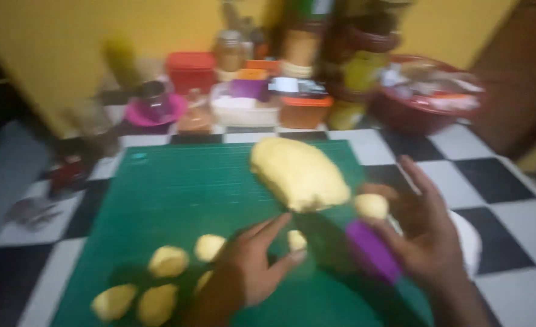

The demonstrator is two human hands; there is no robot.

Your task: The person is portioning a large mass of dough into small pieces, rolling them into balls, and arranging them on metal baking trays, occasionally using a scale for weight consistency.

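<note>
Blurrily, left hand (pixel 253 266) over green mat (pixel 177 188), fingers loosely spread beside a small dough bit (pixel 296 240), right hand (pixel 428 233) pinching a dough ball (pixel 371 206), purple tool (pixel 374 251) in palm, large dough lump (pixel 298 174) just behind.

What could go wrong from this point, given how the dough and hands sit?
The big dough lump lies near the green mat's far right edge, so it might slide onto the checkered surface. The right hand holds both a dough ball and a purple tool; either may slip.
</note>
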